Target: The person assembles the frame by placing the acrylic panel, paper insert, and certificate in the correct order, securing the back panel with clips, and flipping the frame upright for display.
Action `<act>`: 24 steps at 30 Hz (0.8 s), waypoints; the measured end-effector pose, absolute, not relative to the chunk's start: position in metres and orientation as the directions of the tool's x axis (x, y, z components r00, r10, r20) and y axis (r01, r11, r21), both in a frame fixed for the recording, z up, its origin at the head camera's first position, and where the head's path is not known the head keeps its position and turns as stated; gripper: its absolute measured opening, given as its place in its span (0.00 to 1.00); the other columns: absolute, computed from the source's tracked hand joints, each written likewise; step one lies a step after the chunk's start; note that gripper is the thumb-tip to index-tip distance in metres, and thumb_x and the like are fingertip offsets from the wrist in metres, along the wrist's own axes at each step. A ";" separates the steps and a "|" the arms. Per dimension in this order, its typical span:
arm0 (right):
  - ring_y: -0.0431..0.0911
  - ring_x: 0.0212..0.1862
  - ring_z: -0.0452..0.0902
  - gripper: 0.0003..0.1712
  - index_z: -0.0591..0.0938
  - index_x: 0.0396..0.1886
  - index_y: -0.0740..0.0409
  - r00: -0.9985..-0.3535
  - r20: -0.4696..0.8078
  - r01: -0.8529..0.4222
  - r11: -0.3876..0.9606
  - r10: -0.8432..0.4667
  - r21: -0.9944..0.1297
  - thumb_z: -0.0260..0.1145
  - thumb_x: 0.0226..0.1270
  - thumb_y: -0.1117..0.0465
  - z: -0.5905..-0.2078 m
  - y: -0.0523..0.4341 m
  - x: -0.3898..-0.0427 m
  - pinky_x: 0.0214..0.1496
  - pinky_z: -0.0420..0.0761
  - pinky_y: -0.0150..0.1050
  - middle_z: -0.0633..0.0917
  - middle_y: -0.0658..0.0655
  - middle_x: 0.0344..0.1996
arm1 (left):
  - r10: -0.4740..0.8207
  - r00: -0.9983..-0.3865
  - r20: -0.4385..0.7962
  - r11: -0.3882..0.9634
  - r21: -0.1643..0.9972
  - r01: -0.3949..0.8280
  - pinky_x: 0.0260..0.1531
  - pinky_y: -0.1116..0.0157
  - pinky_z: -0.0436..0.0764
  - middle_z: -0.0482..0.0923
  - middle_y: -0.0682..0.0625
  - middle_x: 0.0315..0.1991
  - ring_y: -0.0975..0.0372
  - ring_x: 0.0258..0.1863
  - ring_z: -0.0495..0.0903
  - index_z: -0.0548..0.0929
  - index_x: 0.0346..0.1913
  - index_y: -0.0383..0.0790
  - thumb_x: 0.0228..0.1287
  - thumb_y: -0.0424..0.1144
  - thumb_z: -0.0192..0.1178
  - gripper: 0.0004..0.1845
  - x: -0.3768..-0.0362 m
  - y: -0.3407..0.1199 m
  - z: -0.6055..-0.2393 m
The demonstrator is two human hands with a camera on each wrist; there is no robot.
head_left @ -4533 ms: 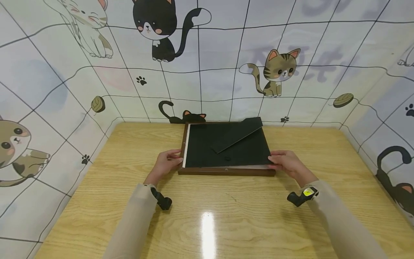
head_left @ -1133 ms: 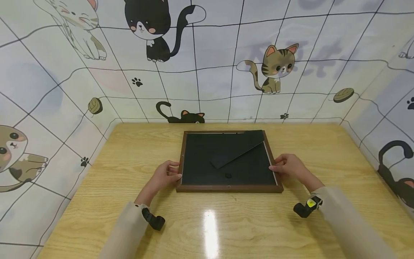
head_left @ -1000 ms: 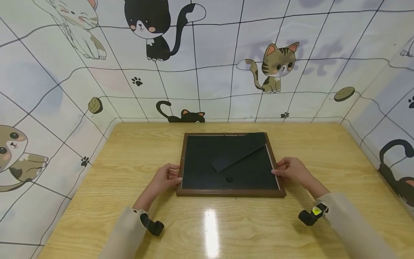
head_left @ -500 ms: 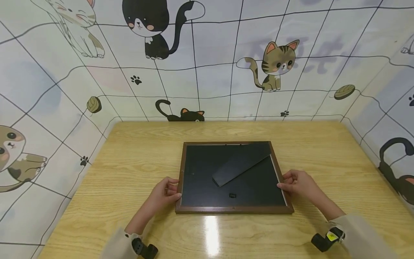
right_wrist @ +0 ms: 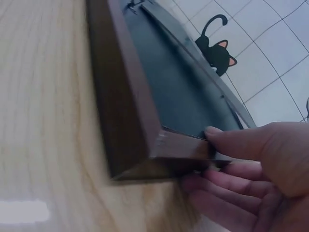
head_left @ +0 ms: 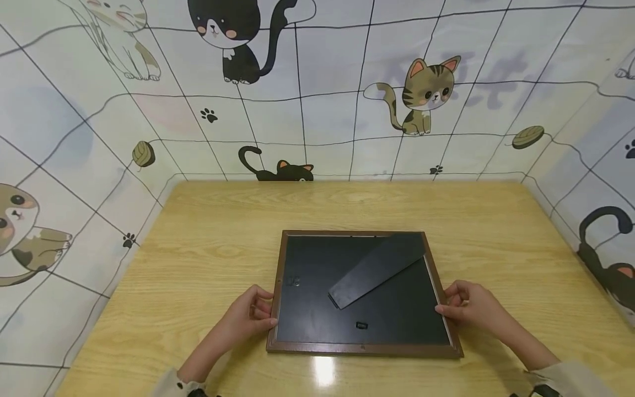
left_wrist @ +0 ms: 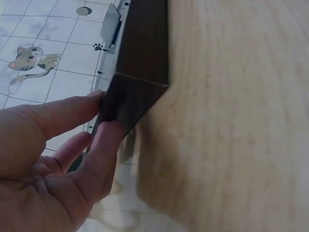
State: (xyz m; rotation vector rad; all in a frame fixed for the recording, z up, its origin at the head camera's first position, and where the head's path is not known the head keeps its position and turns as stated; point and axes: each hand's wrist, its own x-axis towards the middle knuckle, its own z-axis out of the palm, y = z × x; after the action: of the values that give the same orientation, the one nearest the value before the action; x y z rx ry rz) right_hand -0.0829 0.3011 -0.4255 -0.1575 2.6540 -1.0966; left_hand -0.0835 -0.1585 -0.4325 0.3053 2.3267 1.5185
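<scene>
The picture frame point(head_left: 362, 298) lies face down on the tabletop point(head_left: 208, 248), near its front edge, gripped at its sides by the left hand point(head_left: 248, 317) and right hand point(head_left: 471, 306). A repositioning step is judged underway; next, the black backing point(head_left: 317, 309) likely needs freeing.
</scene>
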 end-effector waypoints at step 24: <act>0.48 0.30 0.79 0.33 0.69 0.52 0.80 -0.904 -0.324 0.098 0.603 -0.278 -0.792 0.69 0.56 0.60 -0.415 0.313 -0.148 0.30 0.80 0.40 0.82 0.58 0.30 | 0.497 -0.868 -0.025 0.553 0.779 0.294 0.36 0.65 0.76 0.76 0.49 0.36 0.60 0.35 0.73 0.81 0.41 0.35 0.48 0.30 0.69 0.14 -0.150 -0.154 -0.426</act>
State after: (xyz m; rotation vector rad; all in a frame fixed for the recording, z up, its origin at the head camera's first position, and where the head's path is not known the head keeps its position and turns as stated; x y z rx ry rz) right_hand -0.1481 0.3127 -0.4152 -0.1436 2.4144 -1.2293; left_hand -0.1498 -0.1537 -0.4257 0.6614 2.5477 1.2110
